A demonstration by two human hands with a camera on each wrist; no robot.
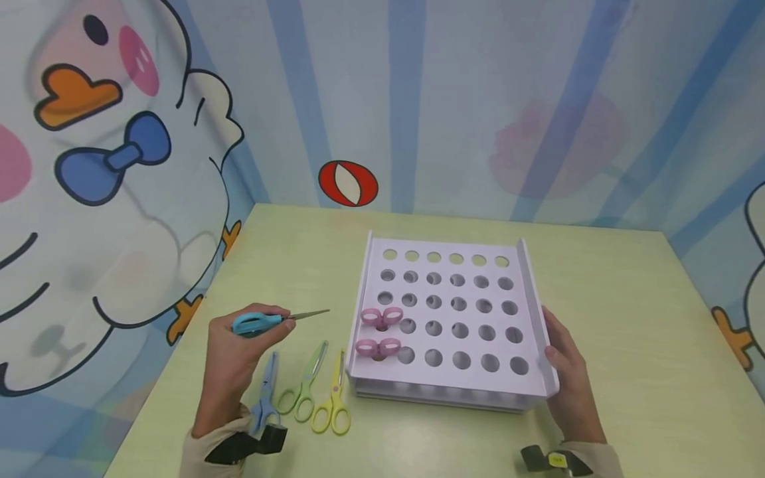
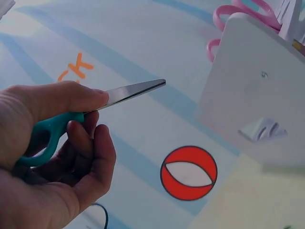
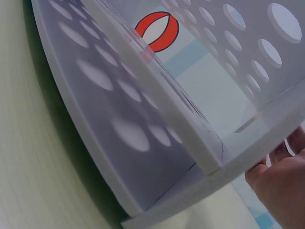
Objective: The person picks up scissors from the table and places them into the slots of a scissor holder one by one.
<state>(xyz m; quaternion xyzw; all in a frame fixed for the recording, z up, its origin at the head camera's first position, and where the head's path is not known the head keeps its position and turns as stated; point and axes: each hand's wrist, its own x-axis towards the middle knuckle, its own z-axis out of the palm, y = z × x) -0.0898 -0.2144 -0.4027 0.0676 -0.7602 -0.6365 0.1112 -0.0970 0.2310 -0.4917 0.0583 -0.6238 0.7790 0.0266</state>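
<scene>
My left hand [image 1: 236,355] pinches teal-handled scissors [image 1: 257,323] near the pivot, with the blades pointing right and the handle loops inside the hand. In the left wrist view, the thumb lies along the bare metal blade [image 2: 136,92]. A white rack [image 1: 445,378] with rows of round holes stands to the right. Two pairs of pink-handled scissors [image 1: 381,317] sit in its left column of holes, handles up. My right hand [image 1: 570,378] rests against the rack's right side panel [image 3: 176,210], thumb at the edge; part of its fingers is hidden.
On the table [image 1: 633,318], blue scissors [image 1: 265,392], green scissors [image 1: 306,385] and yellow scissors [image 1: 335,401] lie side by side, between the left forearm and the rack. A printed backdrop [image 1: 454,119] rises behind the table and on its left.
</scene>
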